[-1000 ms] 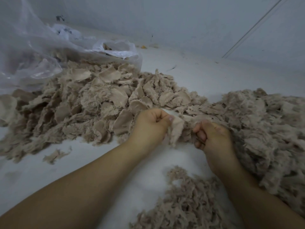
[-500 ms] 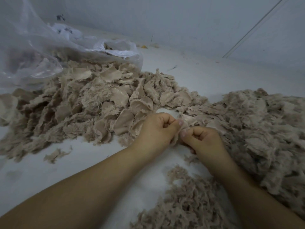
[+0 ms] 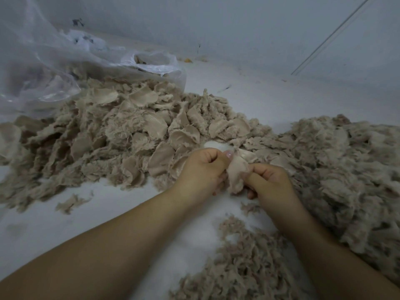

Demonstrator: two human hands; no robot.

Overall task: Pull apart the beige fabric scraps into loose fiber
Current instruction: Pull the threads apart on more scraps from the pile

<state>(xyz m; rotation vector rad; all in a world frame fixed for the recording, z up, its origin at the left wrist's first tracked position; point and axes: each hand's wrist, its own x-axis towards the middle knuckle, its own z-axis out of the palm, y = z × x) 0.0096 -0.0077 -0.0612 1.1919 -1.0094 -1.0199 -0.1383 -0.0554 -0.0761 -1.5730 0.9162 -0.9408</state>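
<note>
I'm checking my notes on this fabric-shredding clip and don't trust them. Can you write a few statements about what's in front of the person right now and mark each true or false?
1. Both hands hold one beige scrap between them. True: the left hand and the right hand each pinch it.
2. The pile of whole scraps lies to the person's right. False: it lies to the left; the fluffier loose fiber is heaped on the right.
3. A clear plastic bag sits behind the pile of whole scraps. True.
4. The person wears gloves. False: both hands are bare.
5. More torn fiber lies near the forearms. True.
</note>
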